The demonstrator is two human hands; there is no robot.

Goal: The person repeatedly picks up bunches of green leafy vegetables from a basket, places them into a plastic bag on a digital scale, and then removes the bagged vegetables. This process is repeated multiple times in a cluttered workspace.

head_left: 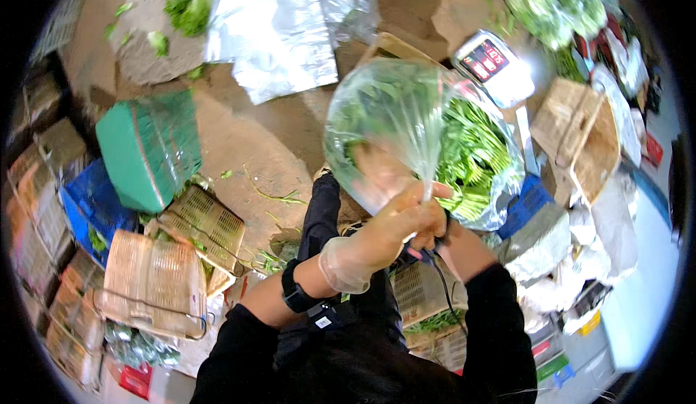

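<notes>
My left hand [409, 219], in a thin clear glove with a dark watch at the wrist, is closed around the gathered neck of a clear plastic bag [406, 103]. The bag bulges away from me, and green shows through its film. My right forearm [467, 248] crosses behind the left hand. A blurred, skin-coloured shape beyond it, partly behind the film, seems to be my right hand [384, 172]; its fingers are smeared. Just right of the bag's neck, leafy greens with cut stems [475, 157] lie in clear plastic; whether this is the same bag I cannot tell.
A lit digital scale [487, 59] stands beyond the greens. Flat plastic bags [272, 30] lie on the dirty floor [246, 139]. To the left are a green box [148, 150], a blue crate [98, 201] and beige crates [152, 281]. Another beige basket [580, 135] stands right; bagged greens [554, 5] lie far right.
</notes>
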